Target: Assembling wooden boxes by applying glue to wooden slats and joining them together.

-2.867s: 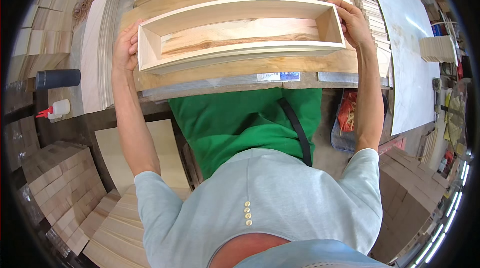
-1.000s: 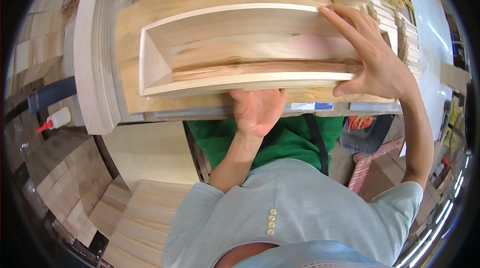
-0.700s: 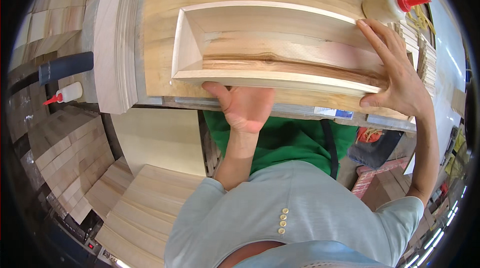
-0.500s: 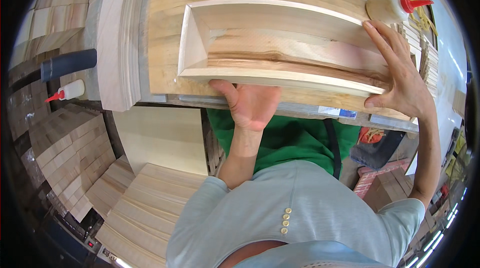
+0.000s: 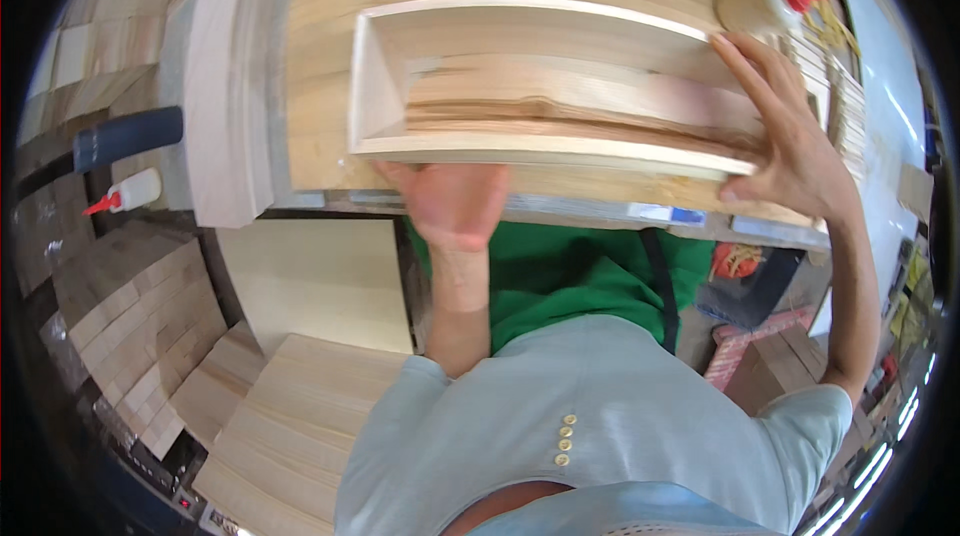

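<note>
While the right hand (image 5: 792, 141) spans the right end of the box (image 5: 570, 96), I observe its fingers clamped across the width, fingertips at the far rim. The left hand (image 5: 458, 201) is palm-up at the near wall; its fingers are hidden, so I cannot tell their state. The box is over the wooden board (image 5: 322, 66).

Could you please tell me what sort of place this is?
Probably a woodworking workshop, judging by the bare wooden box, the larger red-tipped squeeze bottle near it and the stacked wooden boards.
</note>
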A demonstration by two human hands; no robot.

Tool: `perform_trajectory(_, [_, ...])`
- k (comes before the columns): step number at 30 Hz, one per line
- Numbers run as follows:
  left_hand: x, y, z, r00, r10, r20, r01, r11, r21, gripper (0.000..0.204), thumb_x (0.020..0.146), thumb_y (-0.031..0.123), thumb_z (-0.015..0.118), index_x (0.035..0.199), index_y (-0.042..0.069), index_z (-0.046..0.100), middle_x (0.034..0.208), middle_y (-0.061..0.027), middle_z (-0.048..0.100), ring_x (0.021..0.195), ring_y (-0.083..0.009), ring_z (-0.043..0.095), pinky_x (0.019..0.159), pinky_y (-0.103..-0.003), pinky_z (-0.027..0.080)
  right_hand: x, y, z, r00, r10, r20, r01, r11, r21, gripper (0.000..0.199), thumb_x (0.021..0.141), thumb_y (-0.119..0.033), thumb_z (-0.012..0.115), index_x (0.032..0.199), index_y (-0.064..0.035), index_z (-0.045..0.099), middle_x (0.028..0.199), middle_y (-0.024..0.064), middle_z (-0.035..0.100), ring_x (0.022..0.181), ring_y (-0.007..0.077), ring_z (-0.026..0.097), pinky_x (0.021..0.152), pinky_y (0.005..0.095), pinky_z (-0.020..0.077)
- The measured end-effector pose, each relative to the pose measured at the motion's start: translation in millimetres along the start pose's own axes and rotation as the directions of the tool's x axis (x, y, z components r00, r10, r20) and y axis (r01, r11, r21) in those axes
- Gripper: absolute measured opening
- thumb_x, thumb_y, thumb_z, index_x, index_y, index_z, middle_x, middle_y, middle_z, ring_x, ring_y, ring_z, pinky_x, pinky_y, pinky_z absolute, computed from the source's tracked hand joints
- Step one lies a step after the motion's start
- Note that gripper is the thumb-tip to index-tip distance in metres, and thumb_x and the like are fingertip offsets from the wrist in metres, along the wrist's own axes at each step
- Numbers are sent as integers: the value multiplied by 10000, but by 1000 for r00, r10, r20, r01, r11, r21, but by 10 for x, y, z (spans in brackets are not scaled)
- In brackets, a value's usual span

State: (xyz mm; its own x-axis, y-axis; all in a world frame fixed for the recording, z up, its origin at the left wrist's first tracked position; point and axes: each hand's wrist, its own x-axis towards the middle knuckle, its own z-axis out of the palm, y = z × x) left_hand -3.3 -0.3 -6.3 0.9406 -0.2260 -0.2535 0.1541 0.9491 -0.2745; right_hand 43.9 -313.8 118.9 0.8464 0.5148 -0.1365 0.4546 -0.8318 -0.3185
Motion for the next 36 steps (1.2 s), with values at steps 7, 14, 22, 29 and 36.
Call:
perform_trajectory(7, [-117, -982, -251, 985, -170, -12, 154, 858, 489, 1129, 649, 791, 587, 1498, 157, 197, 1559, -24, 199, 1432, -241, 154, 1166, -468, 122, 50, 108, 85, 996, -85, -33, 85, 996, -4, 1178, 528, -637, 767, 1477, -126, 292, 1444, 175, 329, 1299, 378, 344, 1083, 501, 281])
perform_trajectory(14, [100, -1361, -351, 949, -314, 38, 275, 878, 391, 823, 751, 456, 753, 1418, 176, 362, 1470, 13, 348, 1392, -205, 251, 1171, -409, 136, 19, 116, 71, 990, -113, -81, 117, 992, 47, 1113, 541, -492, 817, 1459, -116, 314, 1409, 170, 381, 1295, 344, 362, 1095, 482, 253])
perform_trajectory(22, [-72, -1329, -327, 930, -365, 50, 313, 854, 415, 743, 905, 383, 599, 1481, 106, 220, 1544, -102, 205, 1424, -243, 199, 1180, -432, 122, -56, 136, 167, 967, -185, -173, 190, 982, 10, 1147, 557, -605, 774, 1460, -89, 292, 1420, 185, 368, 1331, 368, 323, 1107, 499, 231])
perform_trajectory(29, [-783, -492, 415, 859, -509, 52, -232, -298, 926, 764, 697, 122, 820, 1358, 15, 453, 1326, -183, 534, 1220, -311, 518, 1014, -416, 411, -607, 246, -85, 967, 9, -255, -6, 1000, 16, 1283, 467, -725, 708, 1489, -108, 238, 1515, 164, 258, 1407, 345, 229, 1146, 505, 188])
perform_trajectory(36, [-35, 151, 1506, 852, -470, 231, -438, -881, -178, 1133, 523, 409, 850, 1452, 42, 314, 1507, -211, 280, 1412, -355, 227, 1143, -435, 202, -744, 363, 126, 987, 16, -163, -48, 980, -191, 1266, 449, -643, 758, 1494, -165, 228, 1521, 137, 248, 1419, 338, 197, 1160, 504, 195])
